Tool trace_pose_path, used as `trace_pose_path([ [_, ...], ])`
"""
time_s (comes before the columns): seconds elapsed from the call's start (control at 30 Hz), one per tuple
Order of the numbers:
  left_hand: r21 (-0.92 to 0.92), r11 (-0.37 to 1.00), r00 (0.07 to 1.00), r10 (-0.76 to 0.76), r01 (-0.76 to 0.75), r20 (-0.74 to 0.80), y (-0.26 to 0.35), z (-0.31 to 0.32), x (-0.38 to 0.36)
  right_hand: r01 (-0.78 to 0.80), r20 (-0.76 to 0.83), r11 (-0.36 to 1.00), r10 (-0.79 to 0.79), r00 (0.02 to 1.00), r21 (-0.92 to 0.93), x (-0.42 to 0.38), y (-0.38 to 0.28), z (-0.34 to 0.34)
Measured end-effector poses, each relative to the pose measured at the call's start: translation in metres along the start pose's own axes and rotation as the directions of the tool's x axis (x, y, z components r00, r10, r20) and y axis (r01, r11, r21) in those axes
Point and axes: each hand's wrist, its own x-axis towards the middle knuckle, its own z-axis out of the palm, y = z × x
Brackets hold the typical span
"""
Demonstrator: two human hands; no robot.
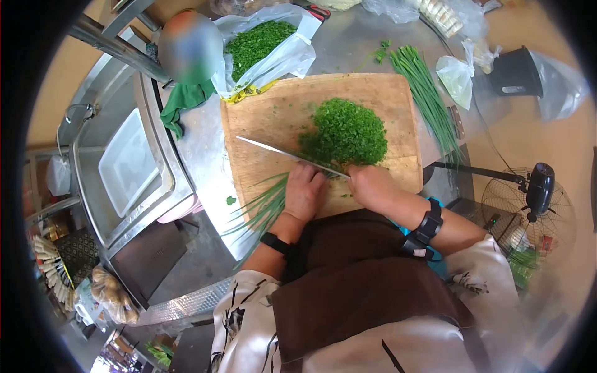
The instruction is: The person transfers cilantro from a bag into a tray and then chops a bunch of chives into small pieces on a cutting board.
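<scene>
Near the front edge of the wooden cutting board (261,115), my left hand (303,191) presses down on long green stalks (267,202) that fan out to the left. My right hand (374,188) is wrapped round the handle of a knife (280,151). The blade points to the upper left and passes just beyond my left fingertips. A heap of finely chopped greens (349,132) lies on the board behind the blade.
An open plastic bag of chopped greens (258,46) stands behind the board. Whole green stalks (426,93) lie to its right. A sink (102,202) with a white tub (129,165) is at left. A black fan (540,193) stands at right.
</scene>
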Motion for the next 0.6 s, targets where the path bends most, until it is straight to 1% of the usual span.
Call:
trace_pose_path([
  [0.07,-0.04,0.999,0.998,0.03,-0.032,-0.055,-0.001,0.003,0.003,0.021,-0.022,1.0,-0.02,1.0,0.013,0.003,0.008,0.002],
  [0.17,-0.044,0.998,0.995,0.039,-0.043,-0.094,0.0,-0.002,0.007,0.047,-0.076,0.999,-0.046,0.996,0.021,-0.015,0.008,-0.012],
  [0.27,-0.049,0.999,0.998,-0.013,0.011,-0.057,0.001,0.001,0.003,-0.06,0.056,0.995,0.064,0.996,-0.077,-0.049,-0.005,-0.042],
  [0.37,-0.038,0.999,0.992,0.008,-0.013,-0.126,0.003,0.002,0.006,-0.052,0.079,0.992,0.061,0.995,-0.114,-0.068,-0.004,-0.049],
  [0.47,-0.005,1.0,0.995,-0.008,0.007,-0.1,0.002,0.002,0.003,-0.111,0.114,0.988,0.123,0.986,-0.108,-0.046,0.0,-0.025],
  [0.53,-0.007,1.0,0.999,-0.009,0.009,-0.043,0.001,0.0,-0.001,-0.068,0.071,0.995,0.073,0.995,-0.074,-0.022,0.003,0.002],
  [0.6,-0.002,1.0,1.0,-0.011,0.011,-0.025,0.002,-0.003,-0.001,-0.022,0.038,0.999,0.023,0.999,-0.035,-0.005,0.003,0.004],
])
